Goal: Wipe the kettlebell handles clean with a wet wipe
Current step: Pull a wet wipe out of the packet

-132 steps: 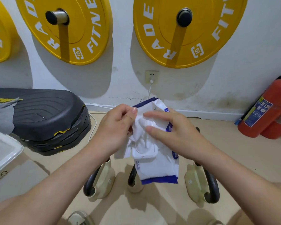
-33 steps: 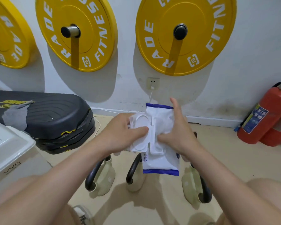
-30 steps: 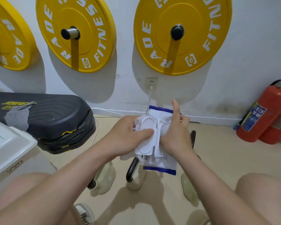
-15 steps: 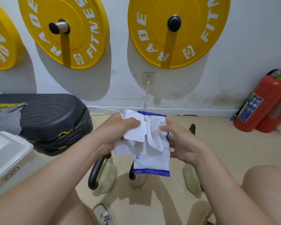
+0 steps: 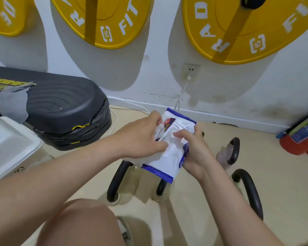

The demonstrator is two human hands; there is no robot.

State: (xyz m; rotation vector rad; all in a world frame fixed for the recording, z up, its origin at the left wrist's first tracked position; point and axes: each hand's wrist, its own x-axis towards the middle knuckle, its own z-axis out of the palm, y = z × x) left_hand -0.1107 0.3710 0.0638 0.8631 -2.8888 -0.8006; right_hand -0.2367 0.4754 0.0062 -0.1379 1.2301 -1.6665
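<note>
The fingers (image 5: 159, 143) of the left hand (image 5: 139, 139) were curled against the front of the wet-wipe pack (image 5: 169, 157) and pinched a white fold (image 5: 158, 133) at its opening. Whether that fold was a wipe or the pack's flap could not be told. The right hand (image 5: 196, 151) gripped the pack along its right edge, with the thumb (image 5: 180, 134) laid across the front face and the remaining fingers wrapped behind it.

The pack was white with blue end seams. It was held tilted in the air between both hands, above the floor (image 5: 194, 219).

The kettlebells (image 5: 124, 197) stood on the floor below and to the right of the pack. They had beige bodies and black handles (image 5: 114, 180). Neither hand touched them. One handle showed below the left hand, one (image 5: 160, 188) was partly hidden under the pack's lower end, and two more (image 5: 251, 192) stood to the right of the right forearm.

A bare knee (image 5: 82, 224) filled the lower left. A white lidded box (image 5: 9, 146) sat at the left edge, with a black ribbed platform (image 5: 60, 107) behind it. Yellow weight plates (image 5: 105, 20) hung on the wall. A wall socket (image 5: 190, 72) with a white cable (image 5: 182, 91) plugged in sat above the pack. A red fire extinguisher (image 5: 302, 141) stood at the right edge.
</note>
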